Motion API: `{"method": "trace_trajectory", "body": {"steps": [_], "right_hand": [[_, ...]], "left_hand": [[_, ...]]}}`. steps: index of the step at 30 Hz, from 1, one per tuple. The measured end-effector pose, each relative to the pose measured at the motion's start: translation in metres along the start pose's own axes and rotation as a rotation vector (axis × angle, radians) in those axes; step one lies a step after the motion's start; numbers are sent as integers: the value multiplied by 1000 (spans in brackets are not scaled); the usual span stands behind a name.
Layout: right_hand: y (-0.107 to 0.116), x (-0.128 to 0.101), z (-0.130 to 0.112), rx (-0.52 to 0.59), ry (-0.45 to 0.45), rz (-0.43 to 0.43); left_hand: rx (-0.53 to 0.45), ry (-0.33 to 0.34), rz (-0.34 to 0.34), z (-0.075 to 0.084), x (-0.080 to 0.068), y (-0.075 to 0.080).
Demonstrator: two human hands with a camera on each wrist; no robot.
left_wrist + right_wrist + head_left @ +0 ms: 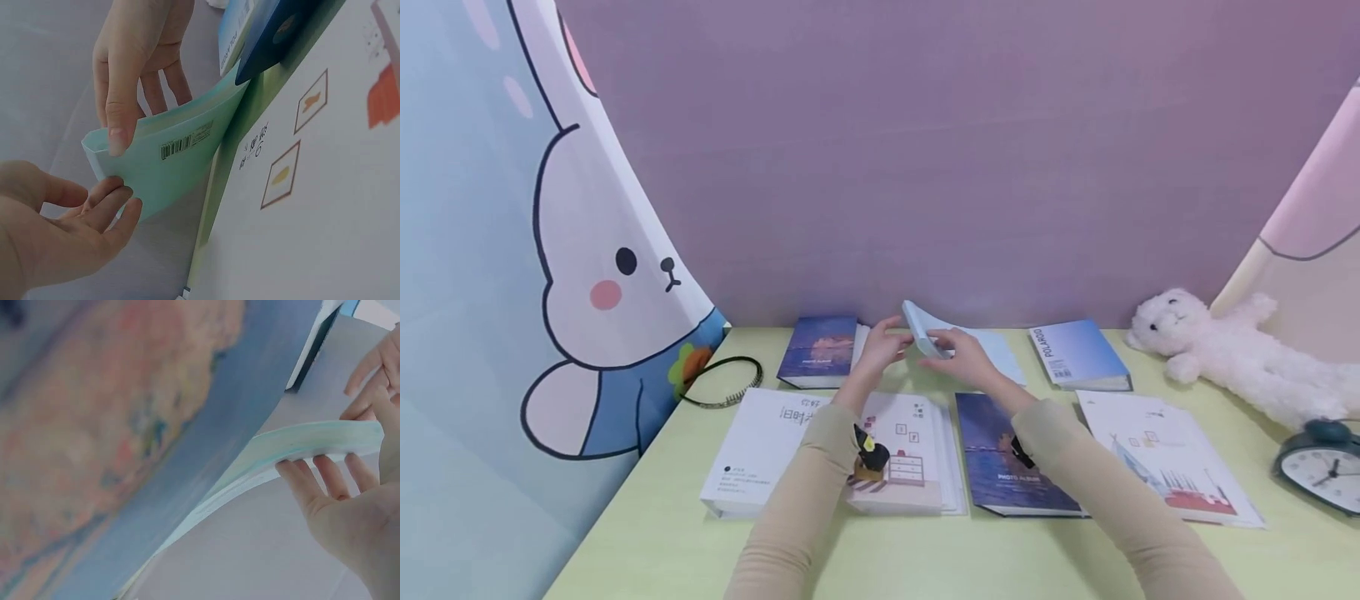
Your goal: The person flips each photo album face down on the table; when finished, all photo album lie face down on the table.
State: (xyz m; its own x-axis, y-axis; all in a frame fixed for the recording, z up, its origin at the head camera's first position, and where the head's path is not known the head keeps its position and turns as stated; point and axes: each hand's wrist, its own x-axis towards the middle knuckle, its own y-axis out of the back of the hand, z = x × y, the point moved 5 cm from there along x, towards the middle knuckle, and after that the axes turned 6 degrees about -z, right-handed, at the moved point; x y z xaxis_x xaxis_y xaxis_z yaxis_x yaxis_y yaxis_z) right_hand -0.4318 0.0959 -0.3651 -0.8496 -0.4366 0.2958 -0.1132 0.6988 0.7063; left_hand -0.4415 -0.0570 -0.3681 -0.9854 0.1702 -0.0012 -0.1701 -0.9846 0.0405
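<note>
Pale-blue album (964,343), far centre on the counter (662,533), bent up at its left edge: right hand (964,357) pinches that edge; left hand (880,348), fingers straight, touches it.

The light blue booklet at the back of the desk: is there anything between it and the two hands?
Nothing visible. The right hand pinches the raised edge of the light blue booklet, and the left hand's fingertips touch it from below.

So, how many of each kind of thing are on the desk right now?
Books and albums: 7, counting the light blue book that the left hand and right hand lift
Plush toy: 1
Clock: 1
Headband: 1
Total: 10
</note>
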Motion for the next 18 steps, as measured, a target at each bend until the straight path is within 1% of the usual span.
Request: {"method": "trace_trajectory", "body": {"steps": [3,7,11,16,18], "right_hand": [[2,0,-1,-4,-16,42],[6,0,2,27,-4,108],[11,2,7,68,1,154],[16,3,11,97,-24,176],[17,3,11,98,-17,186]], "left_hand": [[2,-17,7,0,0,0],[-13,-40,-15,0,0,-2],[-20,-35,-77,0,2,-6],[-17,-28,-166,-3,4,-12],[-14,-22,-198,-6,5,-14]]}}
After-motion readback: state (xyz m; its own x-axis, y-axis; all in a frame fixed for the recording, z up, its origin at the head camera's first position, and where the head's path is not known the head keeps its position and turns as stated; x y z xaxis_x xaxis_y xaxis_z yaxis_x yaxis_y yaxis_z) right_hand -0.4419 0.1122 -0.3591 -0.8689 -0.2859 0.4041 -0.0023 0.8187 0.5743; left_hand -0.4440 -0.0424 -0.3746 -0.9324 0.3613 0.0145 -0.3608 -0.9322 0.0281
